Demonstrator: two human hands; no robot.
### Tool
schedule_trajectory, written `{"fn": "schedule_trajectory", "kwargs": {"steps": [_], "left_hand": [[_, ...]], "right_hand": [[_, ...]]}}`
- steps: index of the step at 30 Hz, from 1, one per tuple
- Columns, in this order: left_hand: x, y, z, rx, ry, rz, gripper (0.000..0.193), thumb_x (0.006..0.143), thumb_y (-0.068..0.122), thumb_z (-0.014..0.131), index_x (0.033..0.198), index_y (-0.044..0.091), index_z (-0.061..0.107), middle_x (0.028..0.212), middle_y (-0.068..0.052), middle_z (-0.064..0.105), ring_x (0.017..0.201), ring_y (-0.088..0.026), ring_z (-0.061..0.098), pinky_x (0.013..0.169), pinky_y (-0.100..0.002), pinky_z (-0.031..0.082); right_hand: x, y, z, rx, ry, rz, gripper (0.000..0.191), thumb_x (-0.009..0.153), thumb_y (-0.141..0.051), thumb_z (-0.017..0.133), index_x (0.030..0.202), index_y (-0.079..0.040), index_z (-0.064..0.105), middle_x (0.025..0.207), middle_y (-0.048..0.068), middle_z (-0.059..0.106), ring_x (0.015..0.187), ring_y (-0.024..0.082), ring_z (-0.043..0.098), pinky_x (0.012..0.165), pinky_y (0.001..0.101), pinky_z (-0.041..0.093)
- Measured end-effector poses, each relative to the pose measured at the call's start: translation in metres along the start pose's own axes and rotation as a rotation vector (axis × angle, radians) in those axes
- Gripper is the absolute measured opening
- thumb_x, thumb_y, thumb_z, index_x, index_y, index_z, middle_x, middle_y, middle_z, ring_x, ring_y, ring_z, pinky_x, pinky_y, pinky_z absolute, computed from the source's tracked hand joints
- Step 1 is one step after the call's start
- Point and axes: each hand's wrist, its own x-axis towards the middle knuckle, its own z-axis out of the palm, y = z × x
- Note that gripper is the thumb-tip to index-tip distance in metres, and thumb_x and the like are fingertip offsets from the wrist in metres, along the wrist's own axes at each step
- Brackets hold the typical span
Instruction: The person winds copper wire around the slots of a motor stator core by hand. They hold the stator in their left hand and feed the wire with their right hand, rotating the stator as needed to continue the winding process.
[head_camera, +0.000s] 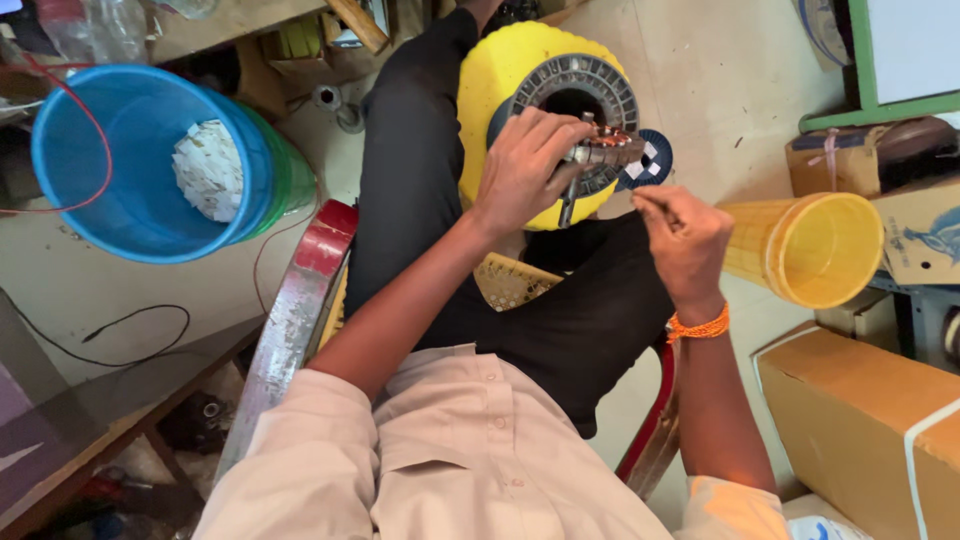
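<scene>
My left hand (527, 170) grips a small motor armature (603, 152) with copper windings and a steel shaft that points down. It is held in front of a yellow round appliance body (500, 80) with a grey ribbed ring, which rests on my lap. My right hand (685, 240), with an orange thread band on the wrist, is closed around something thin just right of the armature; what it pinches is too small to make out. I sit on a red-framed chair (318, 262) in black trousers.
A blue bucket (130, 170) with white scraps stands on the floor at left, a green one nested under it. A yellow plastic tub (815, 248) lies on its side at right. Cardboard boxes (860, 420) fill the right side. A black cable (120, 330) trails across the floor.
</scene>
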Motion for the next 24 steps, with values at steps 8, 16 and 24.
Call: {"fn": "schedule_trajectory", "kwargs": {"steps": [8,16,24], "left_hand": [[-0.009,0.003,0.007,0.057,0.050,0.034,0.044,0.083,0.015,0.087,0.120,0.009,0.062,0.118,-0.003,0.066,0.107,-0.025,0.061,0.088,-0.038,0.047],[-0.004,-0.002,0.012,0.104,0.081,0.015,0.045,0.078,0.014,0.087,0.116,0.010,0.063,0.116,0.000,0.066,0.105,-0.023,0.060,0.087,-0.037,0.046],[-0.001,-0.009,0.018,0.069,0.087,-0.015,0.046,0.076,0.015,0.087,0.115,0.011,0.063,0.118,-0.001,0.065,0.108,-0.024,0.059,0.090,-0.040,0.045]], "right_hand": [[0.034,-0.018,-0.013,-0.014,0.045,-0.130,0.010,0.104,0.000,0.081,0.104,0.000,0.071,0.079,0.009,0.064,0.063,0.011,0.051,0.061,0.0281,0.042],[0.073,-0.004,0.009,0.100,-0.028,-0.159,0.005,0.103,0.004,0.074,0.102,0.003,0.070,0.088,0.007,0.071,0.070,0.007,0.061,0.065,0.0242,0.048],[0.062,0.007,-0.001,0.118,-0.035,-0.097,0.009,0.105,0.001,0.081,0.105,0.003,0.072,0.082,0.007,0.068,0.066,0.007,0.055,0.062,0.0234,0.042]]}}
